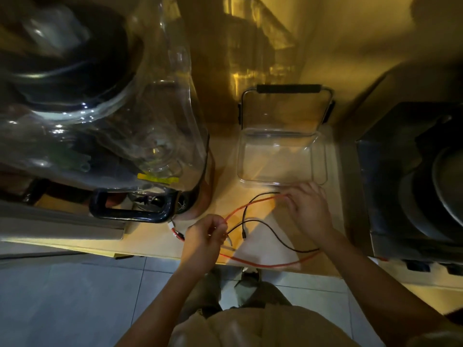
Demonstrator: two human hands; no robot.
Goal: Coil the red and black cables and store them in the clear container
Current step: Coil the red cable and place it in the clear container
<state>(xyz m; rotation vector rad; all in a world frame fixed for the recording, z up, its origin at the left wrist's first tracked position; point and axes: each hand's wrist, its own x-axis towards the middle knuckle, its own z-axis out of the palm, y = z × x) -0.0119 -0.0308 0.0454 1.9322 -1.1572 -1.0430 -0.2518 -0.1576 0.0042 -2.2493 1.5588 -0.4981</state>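
A red cable [253, 262] and a thin black cable [275, 235] lie in loose loops on the wooden counter near its front edge. My left hand [204, 240] pinches both cables at the left of the loops. Just in front of the clear container [281, 156], my right hand [309, 209] holds the far end of the loop, fingers closed on the red and black strands. The container stands open and holds nothing. Its clear lid [285, 106] with black clips leans upright behind it.
A large clear blender jar [140, 121] with a dark handle [130, 209] stands at the left, close to my left hand. A black appliance [413, 176] fills the counter's right side. The counter edge [150, 254] drops to a tiled floor.
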